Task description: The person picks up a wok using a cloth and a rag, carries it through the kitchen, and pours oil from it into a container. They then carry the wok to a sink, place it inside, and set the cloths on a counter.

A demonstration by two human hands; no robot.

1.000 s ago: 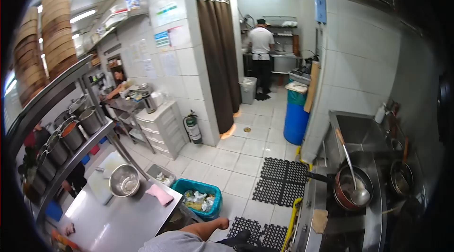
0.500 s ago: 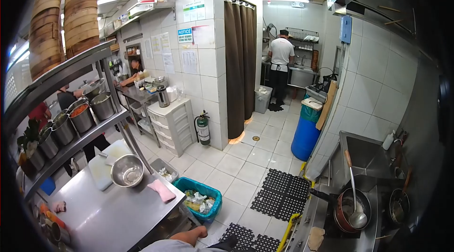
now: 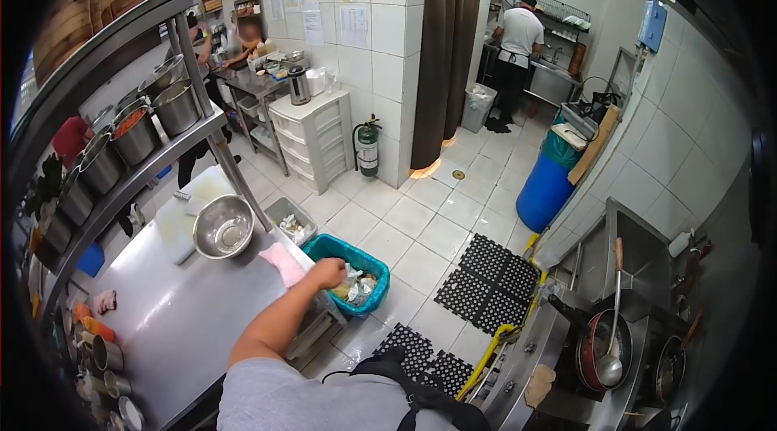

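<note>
My left hand (image 3: 328, 272) is stretched out above the near left edge of the teal-lined bin (image 3: 384, 295), beside the corner of the steel table (image 3: 174, 301). Its fingers are curled closed; what they hold, if anything, is too small to make out. Just left of the hand, a pink cloth (image 3: 281, 263) lies at the table's edge. Crumpled wrappers and scraps (image 3: 356, 285) fill the bin. A steel bowl (image 3: 223, 226) rests on the table beside a pale cutting board (image 3: 174, 229). My right hand is out of view.
On the right, a stove holds a red-rimmed wok (image 3: 595, 350) with a ladle (image 3: 610, 368). Black mats (image 3: 490, 281) lie on the floor. A shelf (image 3: 137, 188) with steel pots stands left. A co-worker (image 3: 520, 38) is at the far sink; other people are at back left.
My left arm has stretched forward from the bottom edge, bringing the hand up to the bin and table corner. The camera view has tilted down and turned a little left.
</note>
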